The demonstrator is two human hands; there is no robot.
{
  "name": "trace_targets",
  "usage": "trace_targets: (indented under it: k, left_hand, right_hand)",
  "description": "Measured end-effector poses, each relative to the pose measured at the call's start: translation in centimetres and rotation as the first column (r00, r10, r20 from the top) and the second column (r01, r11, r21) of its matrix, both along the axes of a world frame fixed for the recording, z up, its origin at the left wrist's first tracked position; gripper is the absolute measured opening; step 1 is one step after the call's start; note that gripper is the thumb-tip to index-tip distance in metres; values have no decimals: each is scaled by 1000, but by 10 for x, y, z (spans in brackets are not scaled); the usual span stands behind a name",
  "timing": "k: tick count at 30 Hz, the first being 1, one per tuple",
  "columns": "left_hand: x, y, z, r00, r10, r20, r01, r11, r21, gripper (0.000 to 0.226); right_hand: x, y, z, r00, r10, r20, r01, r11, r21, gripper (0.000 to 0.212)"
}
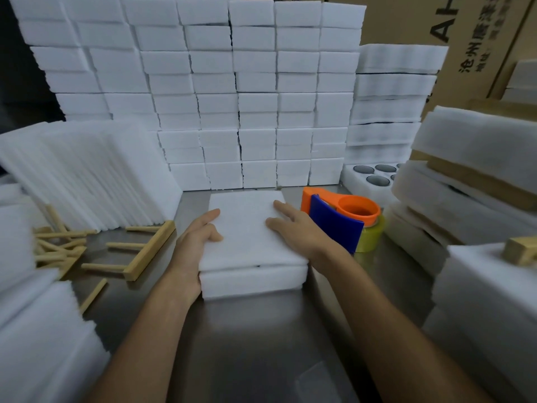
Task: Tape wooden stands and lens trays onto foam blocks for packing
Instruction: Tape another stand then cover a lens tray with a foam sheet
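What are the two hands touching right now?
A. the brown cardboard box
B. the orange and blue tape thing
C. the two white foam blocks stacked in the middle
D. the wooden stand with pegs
C: the left hand and the right hand both rest on the stacked foam blocks, while the tape dispenser and the wooden stand lie untouched beside them.

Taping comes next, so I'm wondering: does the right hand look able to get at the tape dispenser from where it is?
Probably yes. The right hand rests flat on the foam blocks, and the tape dispenser stands right beside it on the table, with nothing between them. It holds nothing, so only lifting off the foam is needed.
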State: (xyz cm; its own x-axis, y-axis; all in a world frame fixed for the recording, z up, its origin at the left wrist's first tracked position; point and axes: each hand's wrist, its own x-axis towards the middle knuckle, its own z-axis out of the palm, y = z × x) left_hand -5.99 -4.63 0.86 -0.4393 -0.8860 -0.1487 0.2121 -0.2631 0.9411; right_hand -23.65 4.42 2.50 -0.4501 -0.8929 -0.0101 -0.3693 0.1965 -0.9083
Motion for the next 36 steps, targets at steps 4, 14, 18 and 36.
trace_targets:
  k: [4,14,18,36]
  left_hand:
    - [0,2,-1,999,31,-23,-32,999,-31,38]
    - [-1,-2,1,999,5,-48,-8,999,-47,43]
    - [-4,-2,2,999,33,-36,-34,999,-37,45]
    - [-8,-10,2,968,211,134,-183,964,-194,15]
  right_hand:
    - [1,0,-2,998,-2,61,4,999,-32,60]
    - [0,2,4,999,23,24,-23,999,24,58]
    - [-6,-1,4,998,26,55,-27,1000,13,56]
    - [-12,-2,3,988,-21,153,29,998,-52,54]
